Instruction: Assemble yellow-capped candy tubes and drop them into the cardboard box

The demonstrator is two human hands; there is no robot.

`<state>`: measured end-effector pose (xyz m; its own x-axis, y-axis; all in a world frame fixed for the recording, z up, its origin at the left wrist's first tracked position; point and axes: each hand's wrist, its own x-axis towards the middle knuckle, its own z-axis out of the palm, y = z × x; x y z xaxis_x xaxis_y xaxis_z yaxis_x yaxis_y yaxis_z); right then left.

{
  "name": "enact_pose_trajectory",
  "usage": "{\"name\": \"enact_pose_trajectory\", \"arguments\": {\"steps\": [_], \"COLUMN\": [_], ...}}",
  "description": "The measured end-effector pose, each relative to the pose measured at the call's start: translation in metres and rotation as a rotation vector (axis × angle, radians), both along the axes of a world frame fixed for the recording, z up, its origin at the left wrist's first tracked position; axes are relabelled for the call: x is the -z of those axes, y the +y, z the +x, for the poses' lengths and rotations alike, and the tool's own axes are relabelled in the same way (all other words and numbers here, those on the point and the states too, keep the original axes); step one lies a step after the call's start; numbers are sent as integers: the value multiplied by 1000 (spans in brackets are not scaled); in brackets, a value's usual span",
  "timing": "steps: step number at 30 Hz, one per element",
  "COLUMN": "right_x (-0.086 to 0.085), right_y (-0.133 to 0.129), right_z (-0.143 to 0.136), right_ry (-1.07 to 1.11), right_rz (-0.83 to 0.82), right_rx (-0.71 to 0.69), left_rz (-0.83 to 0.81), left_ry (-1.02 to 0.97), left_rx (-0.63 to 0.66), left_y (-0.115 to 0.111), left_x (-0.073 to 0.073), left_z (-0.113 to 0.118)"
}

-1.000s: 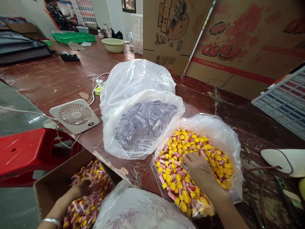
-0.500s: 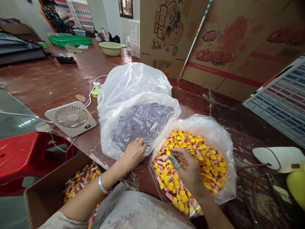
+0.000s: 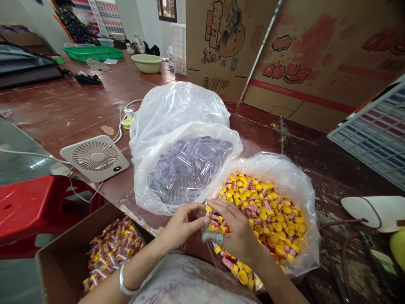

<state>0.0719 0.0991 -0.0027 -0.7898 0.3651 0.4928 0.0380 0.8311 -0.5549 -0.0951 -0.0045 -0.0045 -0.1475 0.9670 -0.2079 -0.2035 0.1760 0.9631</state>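
My left hand (image 3: pixel 186 223) and my right hand (image 3: pixel 232 230) meet in front of the bags, fingertips close together. Between them is a small yellow cap (image 3: pixel 209 208) on a pink-patterned piece, pinched by my right fingers. The left fingers are closed around what looks like a clear plastic tube, mostly hidden. Grey tape (image 3: pixel 212 237) wraps my right thumb. Under and beside my right hand, a clear bag (image 3: pixel 311 236) holds many yellow-capped pink pieces (image 3: pixel 275 228). Behind my left hand, a white plastic bag (image 3: pixel 142 190) lies open on clear tubes (image 3: pixel 190 164).
A cardboard box (image 3: pixel 50 257) at lower left holds filled capped tubes (image 3: pixel 110 249). A small fan (image 3: pixel 95 157) and red stool (image 3: pixel 28 211) stand left. Large cartons (image 3: pixel 294 63) and a white crate (image 3: pixel 373 131) stand behind and right. A person (image 3: pixel 71 23) sits far back.
My left hand has left the bag of clear tubes and moved right and toward me. My right hand has moved left out of the capped pieces, and the two have come together.
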Motion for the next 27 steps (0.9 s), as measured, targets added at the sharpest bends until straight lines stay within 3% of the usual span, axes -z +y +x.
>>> {"name": "enact_pose_trajectory", "arguments": {"steps": [5, 9, 11, 13, 16, 18, 20, 23, 27], "right_x": [13, 17, 14, 11, 11, 14, 18, 23, 19], "right_y": [-9, -12, -8, 5, 37, 60, 79, 93, 89], "right_z": [-3, -3, 2, 12, 36, 52, 62, 66, 62], "right_ry": [27, -12, -104, -169, -224, -327, -463, -567, -364], "right_rz": [169, 169, 200, 245, 306, 347, 372, 381, 327], "right_rx": [125, 153, 112, 128, 401, 618, 701, 661, 671], "left_rz": [-60, -41, -23, -28, -124, -220, -277, -254, -198], "left_ry": [-304, -300, -100, 319, 1051, 1341, 1468, 1512, 1378], "left_rx": [-57, 5, 31, -22, -128, -76, 17, 83, -18], "left_y": [7, 18, 26, 35, 50, 59, 65, 67, 53], "left_x": [8, 13, 15, 15, 14, 14, 15, 21, 29], "left_z": [16, 21, 15, 1, -24, -35, -39, -36, -42]}}
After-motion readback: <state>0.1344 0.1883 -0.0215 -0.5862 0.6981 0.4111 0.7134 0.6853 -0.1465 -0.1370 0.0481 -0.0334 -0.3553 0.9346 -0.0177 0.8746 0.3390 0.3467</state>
